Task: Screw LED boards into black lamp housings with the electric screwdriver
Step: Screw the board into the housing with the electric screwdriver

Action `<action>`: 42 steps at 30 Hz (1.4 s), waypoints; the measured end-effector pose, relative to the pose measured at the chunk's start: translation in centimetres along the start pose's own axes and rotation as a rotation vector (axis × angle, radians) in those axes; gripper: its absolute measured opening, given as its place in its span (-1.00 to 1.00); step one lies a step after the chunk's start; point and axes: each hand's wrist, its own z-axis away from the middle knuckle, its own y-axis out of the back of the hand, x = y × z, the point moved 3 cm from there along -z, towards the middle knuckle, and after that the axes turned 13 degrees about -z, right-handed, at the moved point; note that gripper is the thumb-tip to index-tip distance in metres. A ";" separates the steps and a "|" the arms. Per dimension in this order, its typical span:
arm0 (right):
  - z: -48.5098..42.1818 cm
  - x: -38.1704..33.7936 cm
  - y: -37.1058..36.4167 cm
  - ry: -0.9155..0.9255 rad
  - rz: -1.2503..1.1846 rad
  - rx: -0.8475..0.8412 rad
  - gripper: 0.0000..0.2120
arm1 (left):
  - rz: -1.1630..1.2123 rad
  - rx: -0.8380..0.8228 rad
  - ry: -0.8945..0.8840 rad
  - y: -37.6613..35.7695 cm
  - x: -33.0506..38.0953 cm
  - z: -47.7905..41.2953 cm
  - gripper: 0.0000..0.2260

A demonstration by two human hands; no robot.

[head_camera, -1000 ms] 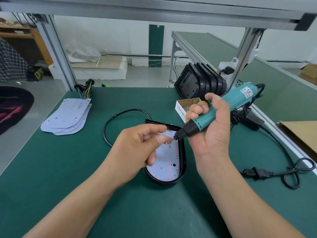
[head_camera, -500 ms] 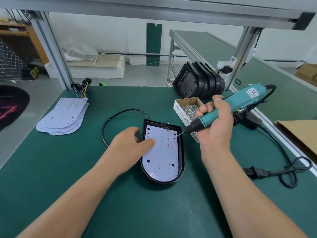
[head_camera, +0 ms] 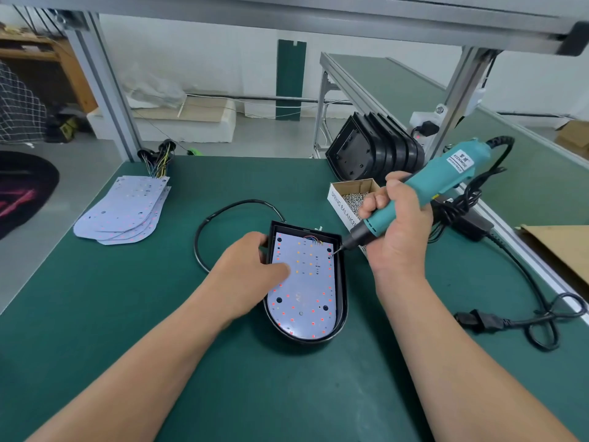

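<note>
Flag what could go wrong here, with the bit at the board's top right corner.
The electric screwdriver meets the LED board at a slant; it may slip off and scratch the board or the coloured wires nearby.
Only the left hand steadies the black lamp housing, thumb on the board; a slip could reach it.
The open screw box sits behind the right hand and could get knocked.

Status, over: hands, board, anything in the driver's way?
Left hand holds black housing, thumb on LED board. Right hand grips electric screwdriver, bit at board's far right corner. Nothing blocking the bit.
</note>
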 end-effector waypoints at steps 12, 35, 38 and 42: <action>0.7 0.2 -1.7 0.008 0.206 -0.243 -0.90 | 0.040 0.008 0.021 -0.4 0.5 0.1 -0.64; 2.0 -1.6 -3.7 0.075 0.231 -0.379 -0.81 | 0.096 -0.018 0.024 -0.7 0.1 0.0 -0.52; 1.7 -1.9 -3.4 0.012 0.054 -0.350 -0.84 | 0.122 -0.040 0.030 -0.5 0.2 0.3 -0.29; 1.8 -1.4 -2.4 -0.108 -0.153 -0.219 -0.89 | 0.315 0.181 0.094 1.4 -0.2 -1.1 -0.54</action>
